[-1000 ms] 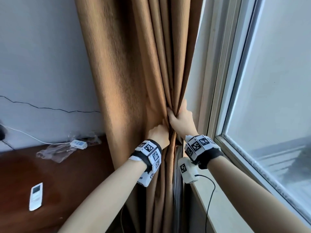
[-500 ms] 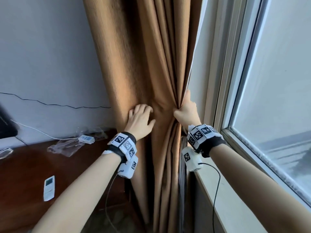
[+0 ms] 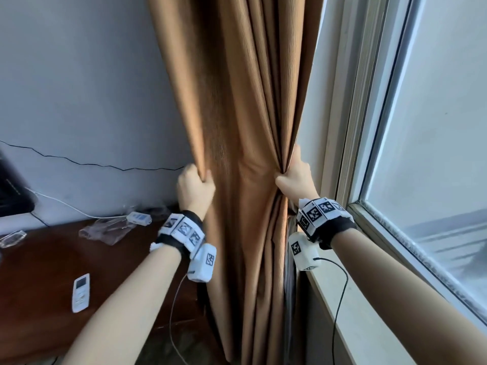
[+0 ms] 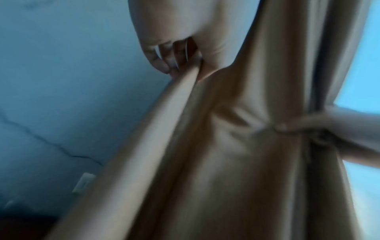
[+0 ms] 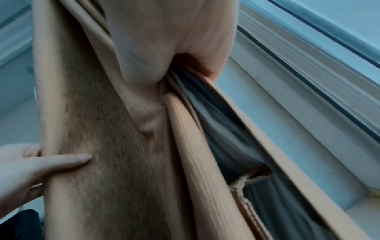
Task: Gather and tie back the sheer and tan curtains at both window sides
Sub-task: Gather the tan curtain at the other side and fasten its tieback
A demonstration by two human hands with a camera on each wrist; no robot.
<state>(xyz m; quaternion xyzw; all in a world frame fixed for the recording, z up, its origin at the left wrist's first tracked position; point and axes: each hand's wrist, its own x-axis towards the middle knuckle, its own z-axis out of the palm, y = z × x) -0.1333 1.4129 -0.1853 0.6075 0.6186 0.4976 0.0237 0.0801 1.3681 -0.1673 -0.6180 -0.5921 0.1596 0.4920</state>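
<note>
Both hands' fingers grip the soft, pleated tan fabric curtain point(image 3: 237, 127) — left hand point(image 3: 193, 191) on its left edge, right hand point(image 3: 295, 180) bunching the right folds — likely limp, best held mid-height.

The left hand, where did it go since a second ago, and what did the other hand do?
The left hand slid leftward across the tan curtain, away from the right hand. It opened flat on the cloth on the way, and now it grips the curtain's left edge. The right hand kept its grip on the bunched folds by the window frame.
</note>
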